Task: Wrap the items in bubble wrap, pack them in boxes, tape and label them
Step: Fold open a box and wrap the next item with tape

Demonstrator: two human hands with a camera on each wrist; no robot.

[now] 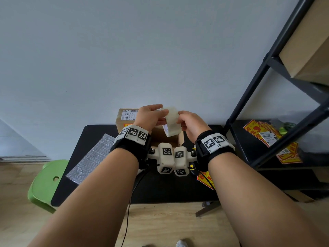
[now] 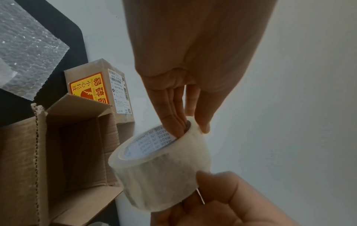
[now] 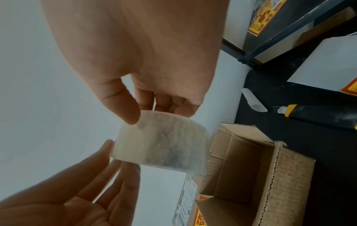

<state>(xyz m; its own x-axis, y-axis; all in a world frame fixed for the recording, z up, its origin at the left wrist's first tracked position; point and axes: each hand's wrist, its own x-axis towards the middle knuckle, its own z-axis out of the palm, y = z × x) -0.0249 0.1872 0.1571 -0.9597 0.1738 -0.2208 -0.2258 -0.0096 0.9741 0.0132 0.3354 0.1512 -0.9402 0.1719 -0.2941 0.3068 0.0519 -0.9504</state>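
Holding a roll of clear tape [image 1: 171,122] up in the air between them, both hands work just above an open cardboard box [image 1: 175,139] on the black table [image 1: 99,132]. The left hand [image 1: 149,118] grips the roll through its core: in the left wrist view its long fingers [image 2: 173,116] reach inside the printed cardboard ring while the thumb [image 2: 203,113] presses on the outer winding, so the roll's wall is pinched between them. The right hand [image 1: 191,124] meets the roll from the other side; in the right wrist view its thumb [image 3: 123,107] lies on the outer face near the upper edge and the curled fingers [image 3: 170,105] sit behind the rim, pinching at the tape's surface. Whether a loose end of tape is lifted cannot be told. The roll hangs tilted, its hole turned toward the left hand, clear of the box below, whose flaps stand open. Behind that box, against the wall, stands a closed box [image 2: 100,85] bearing an orange fragile sticker and a white shipping label. A sheet of bubble wrap [image 1: 92,155] lies on the table's left part, overhanging its edge. To the right of the open box a yellow-and-black utility knife [image 3: 316,113] rests on the table, and more orange stickers [image 1: 263,132] are spread on the low shelf of the black rack [image 1: 267,82].
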